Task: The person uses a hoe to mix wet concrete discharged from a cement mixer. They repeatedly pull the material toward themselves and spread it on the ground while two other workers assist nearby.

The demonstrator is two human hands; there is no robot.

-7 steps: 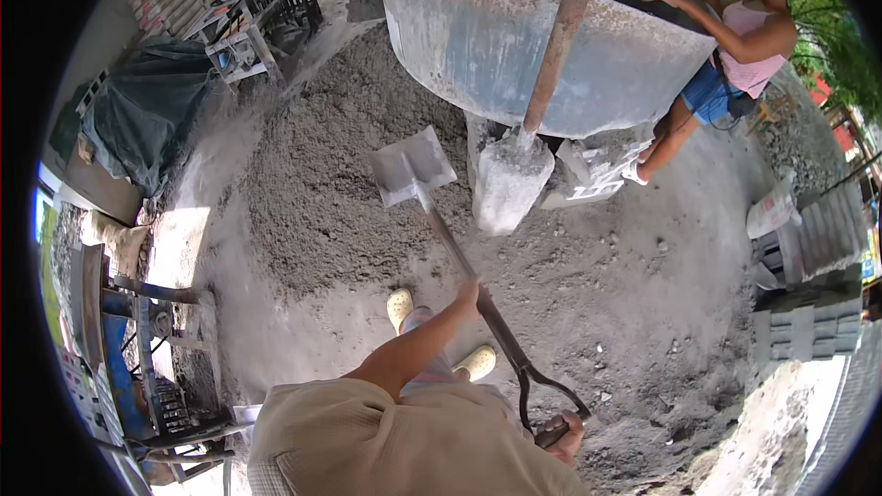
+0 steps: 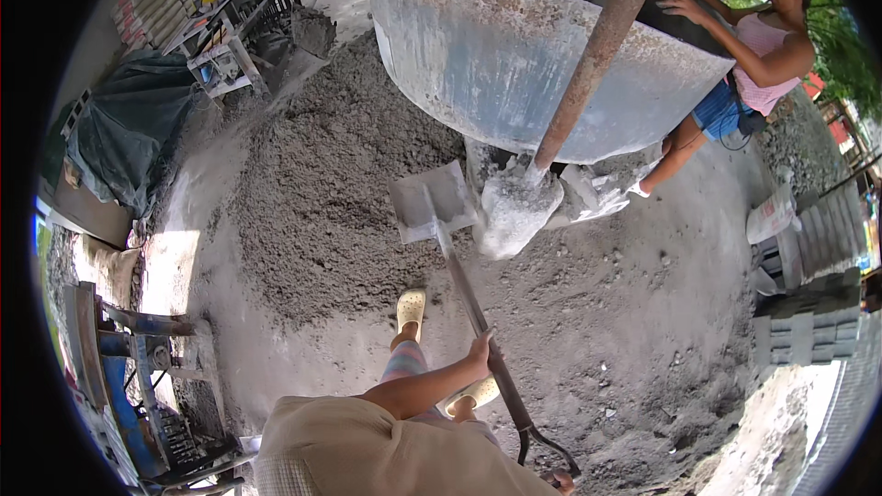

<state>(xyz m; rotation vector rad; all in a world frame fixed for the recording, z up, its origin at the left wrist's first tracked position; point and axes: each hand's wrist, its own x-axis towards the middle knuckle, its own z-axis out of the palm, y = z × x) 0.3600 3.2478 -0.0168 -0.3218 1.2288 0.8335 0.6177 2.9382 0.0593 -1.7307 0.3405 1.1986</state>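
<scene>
I hold the shovel (image 2: pixel 464 285) mid-frame, left hand (image 2: pixel 480 355) closed round its shaft (image 2: pixel 507 386), right hand (image 2: pixel 560 480), partly cut off at bottom, curled on its handle (image 2: pixel 526 430), the far-right sack (image 2: pixel 768 218)'s print too small to read.

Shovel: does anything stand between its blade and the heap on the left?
Nothing visible does. The blade overlaps the right edge of the heap in this view; whether they touch is unclear. The pole's base stands on the blade's other side.
</scene>
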